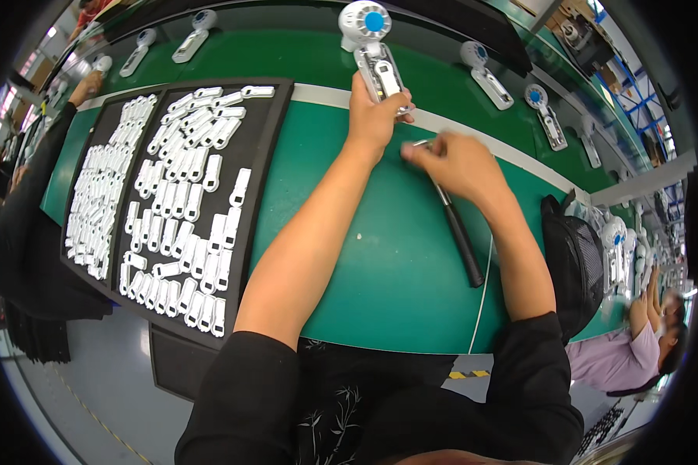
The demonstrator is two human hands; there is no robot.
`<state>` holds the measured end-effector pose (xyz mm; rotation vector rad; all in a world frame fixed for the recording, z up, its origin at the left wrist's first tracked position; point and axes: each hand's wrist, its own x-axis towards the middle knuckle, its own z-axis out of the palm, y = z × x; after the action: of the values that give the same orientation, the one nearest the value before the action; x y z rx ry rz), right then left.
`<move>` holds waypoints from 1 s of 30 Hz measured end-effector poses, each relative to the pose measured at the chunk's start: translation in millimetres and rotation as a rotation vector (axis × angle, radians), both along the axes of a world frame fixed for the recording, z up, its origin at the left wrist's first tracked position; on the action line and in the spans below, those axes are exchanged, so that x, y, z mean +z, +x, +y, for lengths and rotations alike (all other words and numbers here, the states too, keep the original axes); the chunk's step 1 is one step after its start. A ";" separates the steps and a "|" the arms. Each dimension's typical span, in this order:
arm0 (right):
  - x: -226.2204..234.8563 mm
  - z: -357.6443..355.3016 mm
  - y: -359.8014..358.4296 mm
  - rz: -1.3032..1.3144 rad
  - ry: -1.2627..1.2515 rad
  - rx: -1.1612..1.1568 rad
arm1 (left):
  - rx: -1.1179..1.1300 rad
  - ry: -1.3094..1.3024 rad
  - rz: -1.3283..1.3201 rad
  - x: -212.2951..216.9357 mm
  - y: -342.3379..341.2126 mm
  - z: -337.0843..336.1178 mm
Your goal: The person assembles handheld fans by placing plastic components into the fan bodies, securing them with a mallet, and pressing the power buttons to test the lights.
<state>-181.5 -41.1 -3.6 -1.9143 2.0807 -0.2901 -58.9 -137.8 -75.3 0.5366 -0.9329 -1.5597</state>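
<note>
My left hand (374,116) is wrapped round the handle of a white handheld fan (364,27) with a round head and a blue centre. The fan's handle is opened up, and a white cover piece (385,77) with a small dark window lies against it. A hammer (459,236) with a black grip and a metal shaft slants across the green bench. Over the hammer's upper end is my right hand (461,167), its curled fingers smeared by motion. I cannot make out whether they grip the hammer or just pass over it.
Black foam trays (275,155) full of white cover pieces stand at left. Beyond the bench's pale edge, several fans (486,74) lie on a green belt (434,70). A black bag (574,256) sits at right. Co-workers work at both sides, one hand (89,85) reaching in at far left.
</note>
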 end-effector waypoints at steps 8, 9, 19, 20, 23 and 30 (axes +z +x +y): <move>8.1 1.1 -18.0 -0.433 -0.288 -0.018 | 0.073 0.030 0.120 16.6 10.9 -8.1; 25.4 4.5 -13.3 -0.727 -0.363 -0.140 | 0.070 0.027 0.127 23.0 11.5 -5.6; 49.3 43.5 -5.7 -0.649 -0.995 0.265 | -0.168 -0.350 -0.078 109.5 -0.8 47.7; 46.5 30.4 -4.6 -0.459 -0.998 0.262 | -0.169 -0.389 -0.079 114.1 -1.9 51.2; 48.7 50.9 -19.3 -0.542 -0.991 0.313 | -0.047 -0.489 -0.122 116.9 -5.2 53.0; 58.5 51.7 -8.9 -0.343 -0.890 0.267 | -0.099 -0.488 -0.080 133.0 0.1 65.4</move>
<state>-190.4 10.6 55.0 -2.3113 1.5413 -1.5560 -58.8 -72.4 57.8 0.2076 -1.3664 -1.3367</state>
